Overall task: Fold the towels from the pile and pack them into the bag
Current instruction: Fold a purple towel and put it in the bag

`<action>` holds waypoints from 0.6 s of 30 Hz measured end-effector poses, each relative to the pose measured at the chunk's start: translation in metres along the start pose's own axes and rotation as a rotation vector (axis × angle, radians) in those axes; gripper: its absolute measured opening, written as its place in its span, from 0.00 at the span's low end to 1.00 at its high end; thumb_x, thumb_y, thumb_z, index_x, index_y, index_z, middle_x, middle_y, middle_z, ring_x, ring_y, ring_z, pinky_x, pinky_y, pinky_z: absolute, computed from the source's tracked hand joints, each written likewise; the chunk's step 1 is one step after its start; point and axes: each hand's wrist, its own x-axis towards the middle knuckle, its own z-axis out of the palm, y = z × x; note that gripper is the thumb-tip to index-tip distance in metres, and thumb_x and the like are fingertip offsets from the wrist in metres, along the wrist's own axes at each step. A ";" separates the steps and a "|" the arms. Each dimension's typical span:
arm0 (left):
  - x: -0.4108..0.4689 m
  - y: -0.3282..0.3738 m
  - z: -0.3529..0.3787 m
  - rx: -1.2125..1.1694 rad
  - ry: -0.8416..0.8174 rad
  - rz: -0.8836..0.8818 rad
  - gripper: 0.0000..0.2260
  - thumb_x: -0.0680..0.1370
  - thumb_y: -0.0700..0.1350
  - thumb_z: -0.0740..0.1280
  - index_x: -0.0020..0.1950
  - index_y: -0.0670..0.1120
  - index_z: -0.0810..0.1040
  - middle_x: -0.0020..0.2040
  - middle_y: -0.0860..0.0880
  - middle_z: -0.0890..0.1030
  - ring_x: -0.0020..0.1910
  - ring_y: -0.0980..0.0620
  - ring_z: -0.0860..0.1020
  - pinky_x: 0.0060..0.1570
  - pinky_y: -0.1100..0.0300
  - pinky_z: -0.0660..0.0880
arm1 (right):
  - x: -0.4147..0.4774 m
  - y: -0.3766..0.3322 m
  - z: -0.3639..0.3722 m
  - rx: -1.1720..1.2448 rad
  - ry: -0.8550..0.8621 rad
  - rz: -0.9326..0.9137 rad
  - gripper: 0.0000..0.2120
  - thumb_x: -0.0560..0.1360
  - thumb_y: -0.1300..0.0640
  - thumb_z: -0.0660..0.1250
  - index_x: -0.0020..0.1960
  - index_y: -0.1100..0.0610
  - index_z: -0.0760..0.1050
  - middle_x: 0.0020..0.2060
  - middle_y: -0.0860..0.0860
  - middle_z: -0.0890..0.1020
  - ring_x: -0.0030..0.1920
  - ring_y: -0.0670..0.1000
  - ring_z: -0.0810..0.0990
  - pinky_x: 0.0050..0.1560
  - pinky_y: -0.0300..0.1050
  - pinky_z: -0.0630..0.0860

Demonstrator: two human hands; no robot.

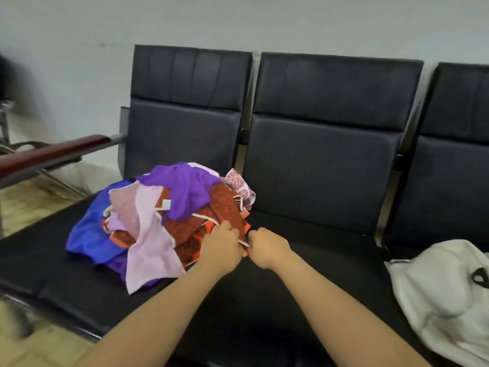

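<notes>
On the black bench (304,260), left hand (222,250) and right hand (267,247) pinch the red towel (225,207) with curled fingers.

Head-worn view, downward, near seats (330,168)

purple towel (185,186): plain violet
blue towel (87,229): plain royal blue
pink towel (150,247): pale pink, plain
red towel (225,207): rust red, finely speckled, orange patches, white edging
leaf towel (238,181): white with pinkish-red leaf-like print
bag (436,287): off-white, one black mark
surface (291,274): black
armrest (53,152): reddish brown
wall (264,19): pale grey
</notes>
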 end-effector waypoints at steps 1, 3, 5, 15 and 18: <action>0.002 -0.017 -0.002 0.017 0.095 -0.040 0.09 0.74 0.45 0.67 0.52 0.44 0.78 0.54 0.44 0.76 0.51 0.43 0.76 0.44 0.51 0.74 | 0.009 -0.012 0.007 -0.002 0.007 -0.022 0.14 0.79 0.51 0.59 0.61 0.57 0.71 0.59 0.55 0.73 0.57 0.58 0.76 0.46 0.49 0.70; 0.010 -0.052 -0.008 0.043 0.261 -0.140 0.09 0.70 0.40 0.71 0.49 0.42 0.77 0.50 0.41 0.77 0.45 0.41 0.78 0.35 0.52 0.74 | 0.024 -0.036 0.013 0.007 0.020 -0.063 0.16 0.78 0.53 0.60 0.64 0.57 0.69 0.63 0.56 0.70 0.60 0.60 0.74 0.49 0.51 0.71; 0.023 -0.086 -0.013 0.094 0.331 -0.242 0.17 0.70 0.41 0.73 0.57 0.42 0.75 0.54 0.40 0.77 0.45 0.41 0.79 0.35 0.53 0.76 | 0.037 -0.057 0.013 0.027 0.047 -0.110 0.18 0.77 0.54 0.61 0.66 0.57 0.67 0.64 0.55 0.67 0.60 0.61 0.74 0.48 0.51 0.70; 0.042 -0.134 -0.020 -0.171 0.500 -0.300 0.09 0.79 0.46 0.61 0.52 0.42 0.76 0.50 0.42 0.76 0.46 0.42 0.76 0.44 0.48 0.76 | 0.061 -0.106 0.021 0.296 0.146 -0.175 0.25 0.76 0.52 0.66 0.69 0.58 0.63 0.67 0.56 0.67 0.64 0.59 0.72 0.61 0.56 0.72; 0.046 -0.095 -0.043 -0.633 0.562 -0.240 0.08 0.78 0.45 0.57 0.46 0.42 0.72 0.41 0.46 0.76 0.41 0.46 0.75 0.42 0.48 0.74 | 0.058 -0.103 0.011 0.631 0.236 -0.138 0.31 0.72 0.49 0.71 0.70 0.54 0.62 0.66 0.53 0.70 0.63 0.55 0.74 0.61 0.54 0.74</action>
